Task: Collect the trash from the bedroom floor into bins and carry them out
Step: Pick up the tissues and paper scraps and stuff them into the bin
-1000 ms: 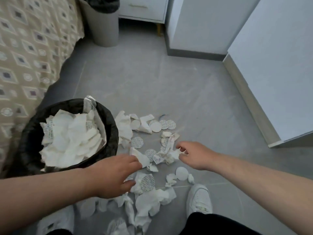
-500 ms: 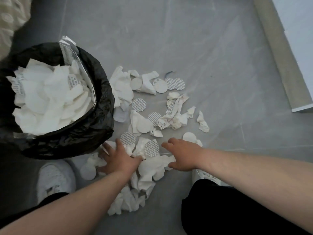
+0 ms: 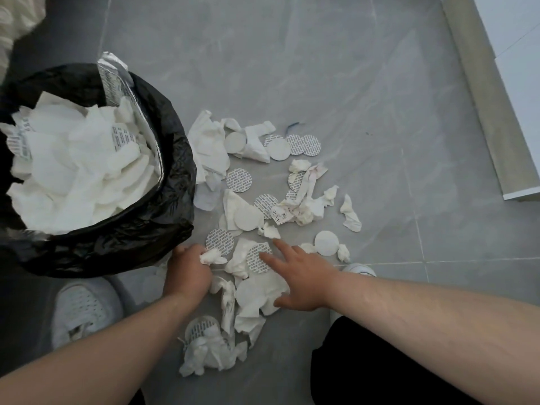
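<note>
A bin lined with a black bag [image 3: 152, 229] stands at the left, heaped with white tissues and round paper discs. Beside it on the grey floor lies a scatter of crumpled white tissues [image 3: 210, 147] and round printed discs [image 3: 239, 180]. My left hand [image 3: 188, 273] is down at the near edge of the pile, next to the bin, fingers closed around a crumpled tissue [image 3: 211, 256]. My right hand [image 3: 301, 276] lies flat over the pile with fingers spread, touching a printed disc [image 3: 257, 258] and white paper beneath the palm.
My white shoes show at the lower left [image 3: 81, 311] and behind the right wrist [image 3: 361, 268]. A wooden skirting board [image 3: 479, 97] under white furniture runs along the right. A patterned bedspread corner [image 3: 17, 16] shows at the top left. More crumpled tissues [image 3: 210, 352] lie near my knees.
The view has tilted down from the room to the floor. Both hands dropped onto the pile; the left hand closed on a tissue and the right spread further over the papers.
</note>
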`<control>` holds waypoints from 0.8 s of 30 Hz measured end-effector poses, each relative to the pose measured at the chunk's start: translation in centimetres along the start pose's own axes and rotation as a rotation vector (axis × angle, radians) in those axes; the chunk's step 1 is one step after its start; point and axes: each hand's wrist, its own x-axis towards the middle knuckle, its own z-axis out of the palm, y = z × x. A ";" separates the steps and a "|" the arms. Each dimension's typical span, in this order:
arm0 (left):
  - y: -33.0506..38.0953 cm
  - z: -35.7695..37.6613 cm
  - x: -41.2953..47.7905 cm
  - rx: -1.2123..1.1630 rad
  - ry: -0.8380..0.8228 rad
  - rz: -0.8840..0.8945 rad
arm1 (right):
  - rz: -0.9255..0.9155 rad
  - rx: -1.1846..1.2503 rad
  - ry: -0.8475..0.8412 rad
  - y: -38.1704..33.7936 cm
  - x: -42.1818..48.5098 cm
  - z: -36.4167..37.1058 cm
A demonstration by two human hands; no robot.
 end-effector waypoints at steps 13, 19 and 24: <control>2.9 -2.3 0.3 -0.201 0.024 0.101 | 0.081 0.211 0.039 -0.2 1.9 -1.3; 9.2 -4.9 -1.3 -0.382 0.050 0.168 | 0.235 0.404 0.245 1.8 -0.4 -8.2; 17.1 -10.7 -4.1 -0.593 -0.049 0.216 | 0.261 0.415 0.430 1.3 -2.8 -14.8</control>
